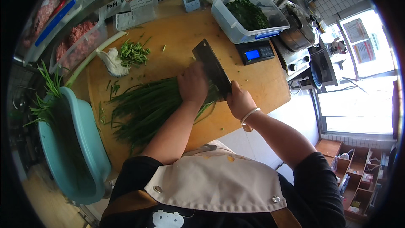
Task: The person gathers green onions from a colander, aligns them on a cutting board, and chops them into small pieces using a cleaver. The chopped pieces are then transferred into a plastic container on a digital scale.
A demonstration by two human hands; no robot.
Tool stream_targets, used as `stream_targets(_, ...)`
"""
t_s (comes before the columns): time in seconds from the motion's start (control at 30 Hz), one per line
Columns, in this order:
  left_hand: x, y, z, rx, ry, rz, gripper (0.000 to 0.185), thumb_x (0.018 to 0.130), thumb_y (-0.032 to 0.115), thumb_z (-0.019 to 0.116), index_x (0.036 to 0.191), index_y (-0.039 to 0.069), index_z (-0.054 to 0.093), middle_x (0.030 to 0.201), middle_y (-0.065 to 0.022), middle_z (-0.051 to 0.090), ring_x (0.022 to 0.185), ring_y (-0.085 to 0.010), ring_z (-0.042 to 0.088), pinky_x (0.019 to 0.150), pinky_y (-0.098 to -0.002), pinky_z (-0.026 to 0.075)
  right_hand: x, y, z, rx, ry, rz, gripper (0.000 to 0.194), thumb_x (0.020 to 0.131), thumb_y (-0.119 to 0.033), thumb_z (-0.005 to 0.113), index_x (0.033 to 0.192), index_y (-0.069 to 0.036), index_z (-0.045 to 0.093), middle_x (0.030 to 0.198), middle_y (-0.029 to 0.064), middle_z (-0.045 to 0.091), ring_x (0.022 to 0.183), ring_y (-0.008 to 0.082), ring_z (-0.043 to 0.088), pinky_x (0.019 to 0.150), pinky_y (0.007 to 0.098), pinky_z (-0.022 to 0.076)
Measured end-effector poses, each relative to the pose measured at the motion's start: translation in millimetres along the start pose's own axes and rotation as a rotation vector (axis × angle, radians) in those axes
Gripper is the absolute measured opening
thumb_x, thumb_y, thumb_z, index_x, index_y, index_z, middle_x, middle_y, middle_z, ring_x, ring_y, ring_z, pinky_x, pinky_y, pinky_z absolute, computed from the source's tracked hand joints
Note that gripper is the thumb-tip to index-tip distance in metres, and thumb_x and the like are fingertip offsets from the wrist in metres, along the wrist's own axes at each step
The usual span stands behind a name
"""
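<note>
A thick bundle of long green chives (pixel 148 107) lies across the wooden board (pixel 177 31). Its right-hand end is pressed down under my left hand (pixel 193 82), whose fingers are curled over the stalks. My right hand (pixel 242 99) grips a broad dark cleaver (pixel 213 66), the blade standing close beside my left fingers at the end of the bundle. The part of the handle inside my fist is hidden. Short cut green pieces (pixel 135 52) form a small heap farther back, against a crumpled white cloth (pixel 114 61).
Chopped greens (pixel 248 14) fill part of a clear plastic box (pixel 227 31) on a black digital scale (pixel 255 52). A turquoise basin (pixel 84 123) holding more greens stands left. Behind it are a long leek (pixel 95 55) and a tub of minced meat (pixel 80 34). A steel pot (pixel 299 31) sits right.
</note>
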State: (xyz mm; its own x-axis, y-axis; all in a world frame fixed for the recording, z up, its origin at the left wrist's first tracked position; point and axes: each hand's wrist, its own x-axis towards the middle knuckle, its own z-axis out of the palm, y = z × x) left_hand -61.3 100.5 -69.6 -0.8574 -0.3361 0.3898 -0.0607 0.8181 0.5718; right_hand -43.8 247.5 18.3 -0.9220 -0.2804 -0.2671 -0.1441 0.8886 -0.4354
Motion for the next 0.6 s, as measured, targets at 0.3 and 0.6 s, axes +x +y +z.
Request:
stream_targets(0.3,4,3,-4,0.051,-0.086,-0.063,0.02,0.08,0.013,0.051,0.101,0.013,0.053,0.096,-0.0039,0.058,0.092,-0.0235,0.056,0.081,-0.0401,0.039,-22,-19,-69,-0.223,-0.261,0.014,0.021,0.085,-0.012,0.048,0.102,0.001,0.044,0.077,0.0249,0.061,0.077,0.0424,0.06,0.069,0.0483,0.0474)
stream_targets(0.6,2,-2,-1,-0.013,-0.062,-0.046,0.022,0.081,0.011,0.053,0.103,0.011,0.052,0.097,-0.0081,0.059,0.09,-0.0293,0.058,0.081,-0.0422,0.04,7,-22,-8,-0.078,-0.146,0.099,0.018,0.085,-0.012,0.045,0.099,-0.001,0.042,0.082,0.0291,0.06,0.08,0.0462,0.059,0.07,0.0506,0.0463)
